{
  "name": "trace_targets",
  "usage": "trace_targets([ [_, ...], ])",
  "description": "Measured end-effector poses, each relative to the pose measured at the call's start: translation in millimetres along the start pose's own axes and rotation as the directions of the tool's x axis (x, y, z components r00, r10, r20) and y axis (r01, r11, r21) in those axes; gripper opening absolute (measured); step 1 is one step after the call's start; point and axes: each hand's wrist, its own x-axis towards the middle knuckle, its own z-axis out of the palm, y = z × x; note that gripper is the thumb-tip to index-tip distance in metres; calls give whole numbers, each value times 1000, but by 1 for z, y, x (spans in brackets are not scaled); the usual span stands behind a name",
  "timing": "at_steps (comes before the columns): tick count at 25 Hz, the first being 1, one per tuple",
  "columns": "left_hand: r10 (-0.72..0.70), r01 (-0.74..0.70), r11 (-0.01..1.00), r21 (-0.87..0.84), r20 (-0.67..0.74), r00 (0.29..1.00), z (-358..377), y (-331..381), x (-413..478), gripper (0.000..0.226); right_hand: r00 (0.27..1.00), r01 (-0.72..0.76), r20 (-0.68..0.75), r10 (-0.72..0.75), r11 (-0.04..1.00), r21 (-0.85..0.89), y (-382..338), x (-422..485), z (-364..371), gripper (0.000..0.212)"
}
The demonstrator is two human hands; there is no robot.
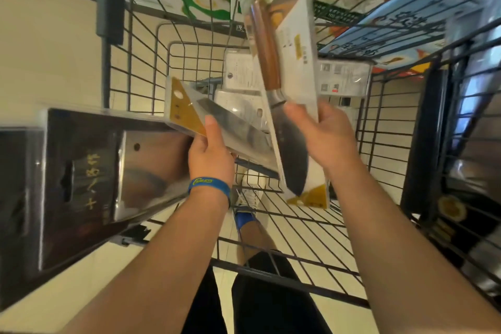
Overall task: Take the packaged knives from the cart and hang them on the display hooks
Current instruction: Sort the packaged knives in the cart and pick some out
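Here, wood-handled knife pack point(292, 73), dark-bladed pack point(235, 127), wire cart point(385, 127).

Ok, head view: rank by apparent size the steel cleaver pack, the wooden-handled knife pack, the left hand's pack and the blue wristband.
1. steel cleaver pack, largest, but nearest the camera, so unsure.
2. wooden-handled knife pack.
3. left hand's pack, partly hidden.
4. blue wristband.

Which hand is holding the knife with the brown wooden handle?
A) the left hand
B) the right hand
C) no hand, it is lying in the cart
B: the right hand grips the wooden-handled knife pack, while the left hand, the one with the blue wristband, holds the other knife pack.
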Motion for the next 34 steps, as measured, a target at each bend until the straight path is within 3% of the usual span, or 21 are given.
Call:
trace_targets([
  [2,-22,24,999,-38,57,998,1,1,-1,34,1000,-4,3,4,999,52,-2,3,-6,37],
  [7,30,-21,997,-79,124,992,-4,5,-4,31,999,-34,-28,31,996,-87,11,17,-4,73],
  [9,53,-41,994,-102,117,992,-3,8,-3,32,1000,-12,-23,11,1000,-23,14,15,-9,67],
  [13,-72,84,972,-221,62,995,7,17,4,46,998,63,21,-66,990,127,7,22,-19,23],
  [14,-87,102,964,-245,71,994,10,20,5,49,998,61,25,-65,989,138,4,23,-21,21],
  [18,-55,88,974,-208,162,985,24,27,6,57,985,167,-56,-164,984,54,-7,18,-8,49],
  [21,-70,125,968,-216,246,967,31,35,5,69,958,256,-110,-264,963,-87,-18,19,2,42],
  [25,0,50,986,-161,293,956,37,41,-2,61,975,191,-125,-184,980,49,-20,18,0,34],
  [29,-33,69,980,-189,186,982,28,38,-5,53,938,161,-335,-93,970,181,-13,3,-21,27],
  [32,120,-101,990,-100,212,970,12,35,-10,41,911,109,-412,18,953,284,-13,-10,-38,16],
  [34,189,-180,982,-57,233,954,3,33,-18,37,881,106,-474,17,967,232,-21,-18,-42,13],
])
